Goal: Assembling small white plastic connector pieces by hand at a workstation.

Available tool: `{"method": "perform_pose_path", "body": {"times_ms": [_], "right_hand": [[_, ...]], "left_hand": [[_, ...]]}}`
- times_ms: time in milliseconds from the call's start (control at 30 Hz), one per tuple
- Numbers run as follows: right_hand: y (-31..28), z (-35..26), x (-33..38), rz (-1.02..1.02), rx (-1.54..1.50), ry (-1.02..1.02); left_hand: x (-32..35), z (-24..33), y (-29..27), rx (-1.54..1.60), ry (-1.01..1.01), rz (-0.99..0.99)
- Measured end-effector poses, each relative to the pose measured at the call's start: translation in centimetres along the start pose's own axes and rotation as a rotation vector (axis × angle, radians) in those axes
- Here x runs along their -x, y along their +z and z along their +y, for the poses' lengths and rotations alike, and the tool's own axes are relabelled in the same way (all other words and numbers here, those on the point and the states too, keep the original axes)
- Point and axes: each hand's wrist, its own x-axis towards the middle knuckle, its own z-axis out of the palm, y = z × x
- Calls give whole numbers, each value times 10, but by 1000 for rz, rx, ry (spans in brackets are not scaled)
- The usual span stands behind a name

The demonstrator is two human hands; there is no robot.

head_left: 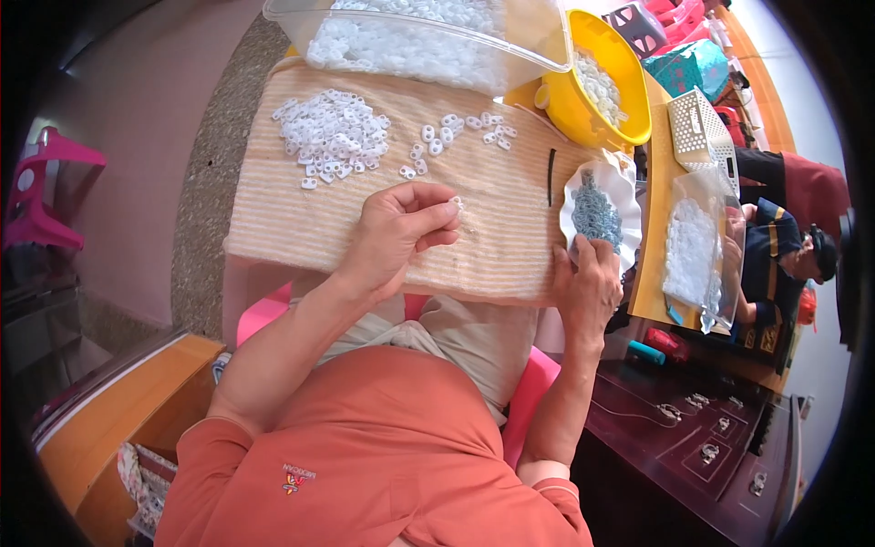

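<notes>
Over the near part of the striped cloth, my left hand is closed. A small white plastic piece is pinched between its thumb and index finger. My right hand reaches to the near edge of a white wavy-rimmed dish. Its fingers curl down at a heap of small grey metal parts; whatever they hold is hidden. On the cloth beyond my left hand lies a pile of white oblong two-hole pieces. Several similar pieces are scattered to the right of that pile.
A clear tub of white pieces stands at the table's far edge. Right of it is a yellow basin with more. A black strip lies left of the dish. Another person sits at the right beside a clear tray.
</notes>
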Motion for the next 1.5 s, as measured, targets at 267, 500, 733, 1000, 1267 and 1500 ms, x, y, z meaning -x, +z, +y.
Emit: {"method": "perform_pose_path", "body": {"times_ms": [267, 500, 733, 1000, 1267, 1500], "right_hand": [[-3, -42, 15, 111, -492, -356], [6, -77, 25, -87, -326, -525], [15, -79, 34, -13, -260, -543], [20, -70, 43, 73, -308, -524], [2, -24, 42, 222, -251, -282], [-6, 15, 16, 200, -50, -171]], "left_hand": [[0, -2, -2, 2, -2, -13], [0, -1, -3, 21, 7, -3], [1, -1, -1, 17, 4, -2], [0, -3, 0, -2, 0, 10], [0, -2, 1, -22, 8, 11], [-1, -6, 0, -38, 11, 6]]}}
